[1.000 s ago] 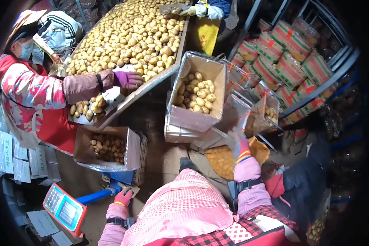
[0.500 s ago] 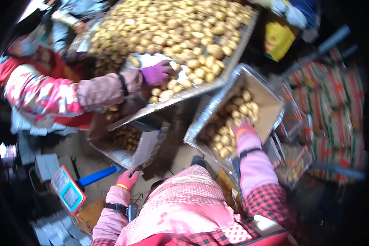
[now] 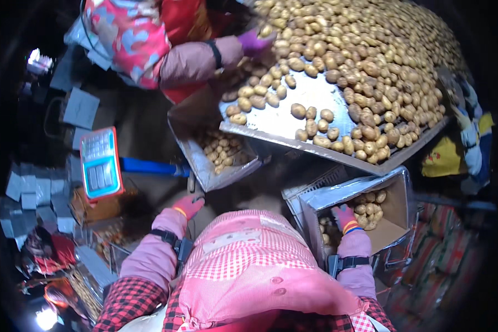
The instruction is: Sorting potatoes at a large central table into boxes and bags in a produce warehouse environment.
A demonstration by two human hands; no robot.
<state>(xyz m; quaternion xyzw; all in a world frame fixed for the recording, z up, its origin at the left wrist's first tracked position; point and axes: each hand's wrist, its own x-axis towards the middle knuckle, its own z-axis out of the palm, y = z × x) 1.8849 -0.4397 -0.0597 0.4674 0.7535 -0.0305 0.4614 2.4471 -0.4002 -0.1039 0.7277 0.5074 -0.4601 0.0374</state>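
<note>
My right hand [image 3: 344, 217], in a pink glove, reaches into a plastic-lined cardboard box [image 3: 394, 216] holding potatoes [image 3: 369, 213]; its fingertips are hard to make out. My left hand [image 3: 189, 206], also gloved, is at lower centre with fingers loosely apart, just below the blue scale post [image 3: 156, 166] and a second lined box [image 3: 210, 180] of potatoes. Above both boxes is a sloped metal sorting table [image 3: 278, 138] heaped with potatoes. Another person's purple-gloved hand [image 3: 254, 41] reaches onto that table from the upper left.
An electronic scale [image 3: 100, 163] with a red rim is at left, among flattened grey cartons [image 3: 80, 108]. A white crate [image 3: 296, 199] adjoins the right box. Striped sacks [image 3: 442, 249] lie lower right. A yellow cloth [image 3: 442, 157] is at far right, and another person [image 3: 52, 249] is lower left.
My right hand has moved from above the orange sack into the box of potatoes. The camera has turned, shifting the table rightward and downward. The co-worker's hand has moved along the potatoes.
</note>
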